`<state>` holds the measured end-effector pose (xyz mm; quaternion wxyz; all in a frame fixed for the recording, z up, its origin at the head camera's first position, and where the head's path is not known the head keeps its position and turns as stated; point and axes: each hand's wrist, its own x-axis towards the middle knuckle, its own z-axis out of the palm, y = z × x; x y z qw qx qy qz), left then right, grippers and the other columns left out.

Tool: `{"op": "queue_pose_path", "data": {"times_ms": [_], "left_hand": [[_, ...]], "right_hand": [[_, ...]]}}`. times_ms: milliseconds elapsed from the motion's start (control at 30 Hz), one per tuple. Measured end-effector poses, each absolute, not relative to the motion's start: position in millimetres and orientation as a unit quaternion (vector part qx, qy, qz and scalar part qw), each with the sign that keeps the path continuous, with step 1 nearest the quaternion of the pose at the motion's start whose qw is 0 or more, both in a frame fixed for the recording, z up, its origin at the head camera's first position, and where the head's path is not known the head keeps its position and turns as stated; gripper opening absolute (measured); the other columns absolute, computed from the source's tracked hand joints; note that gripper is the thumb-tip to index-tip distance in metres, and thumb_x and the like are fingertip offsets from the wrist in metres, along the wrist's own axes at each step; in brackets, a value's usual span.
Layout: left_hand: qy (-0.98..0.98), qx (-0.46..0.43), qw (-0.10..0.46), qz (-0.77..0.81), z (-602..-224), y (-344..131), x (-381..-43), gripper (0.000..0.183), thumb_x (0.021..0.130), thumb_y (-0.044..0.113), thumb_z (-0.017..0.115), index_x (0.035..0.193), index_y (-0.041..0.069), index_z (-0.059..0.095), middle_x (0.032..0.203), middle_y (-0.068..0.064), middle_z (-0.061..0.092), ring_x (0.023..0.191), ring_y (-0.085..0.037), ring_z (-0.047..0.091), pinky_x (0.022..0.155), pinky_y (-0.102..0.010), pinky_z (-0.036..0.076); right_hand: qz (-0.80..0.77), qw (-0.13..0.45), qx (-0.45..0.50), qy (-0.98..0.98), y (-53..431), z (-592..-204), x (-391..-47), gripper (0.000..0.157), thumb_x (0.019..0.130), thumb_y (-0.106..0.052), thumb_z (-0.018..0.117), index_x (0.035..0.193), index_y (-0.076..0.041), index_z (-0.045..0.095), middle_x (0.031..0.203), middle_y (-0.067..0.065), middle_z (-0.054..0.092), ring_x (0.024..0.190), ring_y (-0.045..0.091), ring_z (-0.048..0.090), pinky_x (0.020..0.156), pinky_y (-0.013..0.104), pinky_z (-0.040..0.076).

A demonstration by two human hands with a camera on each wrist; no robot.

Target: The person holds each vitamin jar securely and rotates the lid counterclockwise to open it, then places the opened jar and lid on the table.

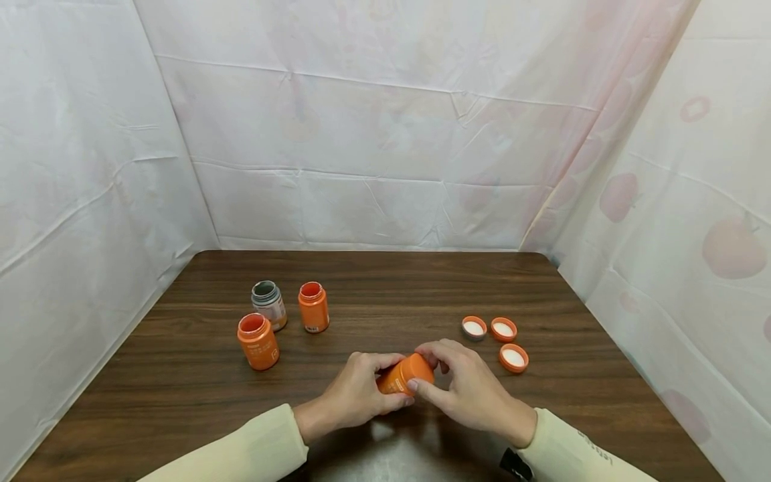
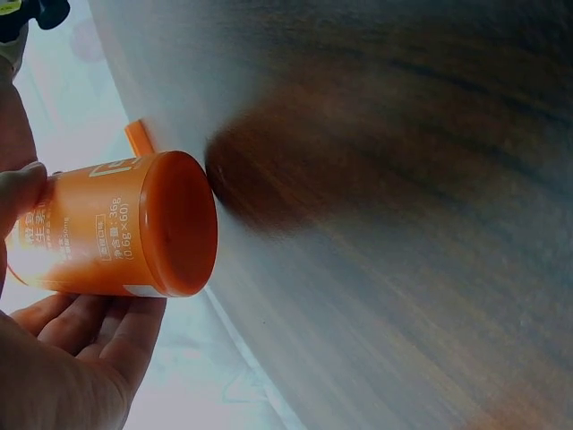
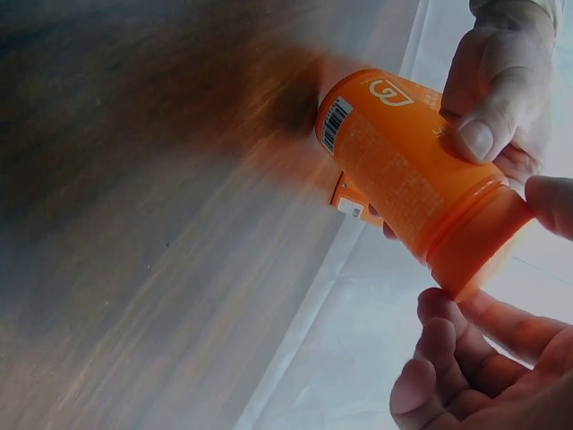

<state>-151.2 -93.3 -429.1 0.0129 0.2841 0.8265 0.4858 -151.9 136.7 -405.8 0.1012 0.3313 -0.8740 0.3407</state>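
An orange plastic bottle (image 1: pixel 393 383) is tilted just above the table's front part, its orange screw lid (image 1: pixel 420 367) pointing up and to the right. My left hand (image 1: pixel 360 393) grips the bottle's body from the left, thumb on one side and fingers on the other. With thumb and index finger my right hand (image 1: pixel 468 389) pinches the lid's rim. The right wrist view shows the lid (image 3: pixel 483 237) on the bottle's neck, while the other right-hand fingers hang loosely curled. White print and the base of the bottle (image 2: pixel 183 224) show in the left wrist view.
To the left stand three lidless bottles: a grey one (image 1: pixel 274 310), an orange one (image 1: pixel 314 313) and a nearer orange one (image 1: pixel 262 351). On the right lie three upturned lids, one grey-rimmed (image 1: pixel 474 328) and two orange (image 1: pixel 503 329). White sheets (image 1: pixel 373 207) enclose the dark wooden table (image 1: pixel 391 288).
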Motion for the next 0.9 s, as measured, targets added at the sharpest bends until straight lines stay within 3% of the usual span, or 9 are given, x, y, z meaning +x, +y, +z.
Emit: {"op": "queue_pose_path", "data": {"times_ms": [233,367,567,900], "left_hand": [[0.822,0.291,0.013,0.489,-430.0,-93.9,-152.0,0.039,0.083,0.021,0.088,0.119,0.017,0.073,0.101,0.009,0.072,0.085,-0.007,0.066,0.075,-0.025,0.056],[0.823,0.292,0.011,0.487,-430.4,-93.5,-152.2,0.040,0.083,0.021,0.089,0.119,0.017,0.073,0.101,0.009,0.072,0.083,-0.007,0.066,0.074,-0.025,0.056],[0.828,0.286,0.010,0.482,-430.6,-93.8,-151.7,0.047,0.083,0.023,0.089,0.126,0.013,0.071,0.106,0.005,0.073,0.087,-0.006,0.066,0.076,-0.023,0.055],[0.827,0.285,0.016,0.484,-430.3,-94.3,-151.4,0.048,0.084,0.024,0.088,0.127,0.014,0.071,0.107,0.005,0.073,0.088,-0.006,0.066,0.077,-0.023,0.055]], "right_hand": [[0.334,0.110,0.366,-0.862,139.8,-405.8,-152.8,0.045,0.088,-0.028,0.083,0.129,-0.020,0.066,0.110,-0.015,0.062,0.089,0.012,0.057,0.078,0.027,0.051],[0.338,0.101,0.378,-0.856,140.6,-404.6,-151.3,0.051,0.087,-0.020,0.083,0.134,-0.024,0.063,0.120,-0.014,0.061,0.098,0.010,0.058,0.081,0.031,0.054],[0.331,0.111,0.414,-0.841,141.0,-402.9,-150.9,0.058,0.082,-0.006,0.080,0.137,-0.018,0.062,0.127,-0.008,0.059,0.115,0.010,0.056,0.092,0.037,0.054],[0.324,0.126,0.436,-0.830,141.5,-403.6,-153.0,0.068,0.077,-0.002,0.079,0.140,-0.021,0.060,0.131,-0.004,0.058,0.119,0.012,0.053,0.097,0.036,0.049]]}}
